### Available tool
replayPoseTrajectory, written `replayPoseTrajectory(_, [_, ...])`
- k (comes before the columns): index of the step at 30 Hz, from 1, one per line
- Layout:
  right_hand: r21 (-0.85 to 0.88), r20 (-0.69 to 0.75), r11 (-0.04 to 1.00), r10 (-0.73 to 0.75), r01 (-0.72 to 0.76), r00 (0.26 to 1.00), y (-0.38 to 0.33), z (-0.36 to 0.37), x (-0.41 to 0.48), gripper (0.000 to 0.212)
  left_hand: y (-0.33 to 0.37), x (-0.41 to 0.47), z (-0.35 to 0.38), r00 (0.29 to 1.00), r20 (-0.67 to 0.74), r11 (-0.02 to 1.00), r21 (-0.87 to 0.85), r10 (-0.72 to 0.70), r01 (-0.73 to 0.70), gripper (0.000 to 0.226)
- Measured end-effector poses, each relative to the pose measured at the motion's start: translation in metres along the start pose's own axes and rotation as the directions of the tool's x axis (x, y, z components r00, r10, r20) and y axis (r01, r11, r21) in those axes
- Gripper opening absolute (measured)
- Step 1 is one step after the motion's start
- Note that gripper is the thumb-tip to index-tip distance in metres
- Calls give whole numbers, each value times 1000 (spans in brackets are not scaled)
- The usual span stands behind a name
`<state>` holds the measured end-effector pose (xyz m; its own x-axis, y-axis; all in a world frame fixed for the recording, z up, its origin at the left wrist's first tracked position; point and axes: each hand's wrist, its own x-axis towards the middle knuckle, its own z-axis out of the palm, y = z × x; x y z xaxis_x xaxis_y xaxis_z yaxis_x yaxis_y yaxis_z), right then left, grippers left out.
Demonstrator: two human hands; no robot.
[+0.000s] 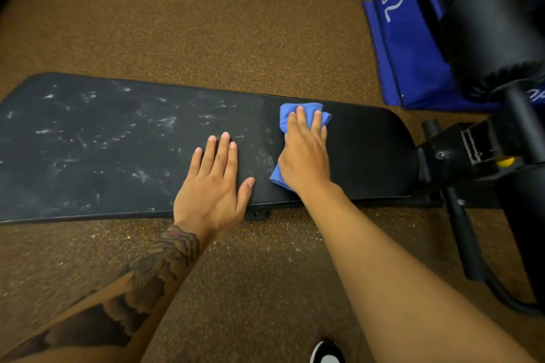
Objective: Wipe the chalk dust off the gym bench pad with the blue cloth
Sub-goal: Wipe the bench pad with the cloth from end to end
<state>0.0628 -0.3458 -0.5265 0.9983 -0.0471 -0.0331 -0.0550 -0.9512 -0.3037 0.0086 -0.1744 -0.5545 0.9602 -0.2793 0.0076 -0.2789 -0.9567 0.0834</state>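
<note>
One blue cloth [287, 115], one bench pad [368, 150].

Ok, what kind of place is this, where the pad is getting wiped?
Most likely a gym. A long black bench pad streaked with chalk dust stands over speckled rubber flooring, with a black foam roller at the right and a blue panel marked 02 behind.
</note>
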Motion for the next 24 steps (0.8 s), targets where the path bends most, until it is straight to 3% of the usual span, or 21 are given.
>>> replayPoseTrajectory(5, [69,30,981,-183,181,983,-13,5,-61,69,1,1,1,1000,1,1000,-9,0,0,73])
replayPoseTrajectory(10, [64,39,968,-244,241,969,11,2,-106,77,0,1,1,1000,6,1000,-12,7,-7,73])
replayPoseTrajectory(18, [9,16,995,-96,96,995,21,-4,-7,61,-1,1,1,1000,12,1000,-1,13,-13,73])
replayPoseTrajectory(24, [-8,18,994,-111,111,994,-11,3,50,65,0,1,0,1000,17,1000,3,17,-17,73])
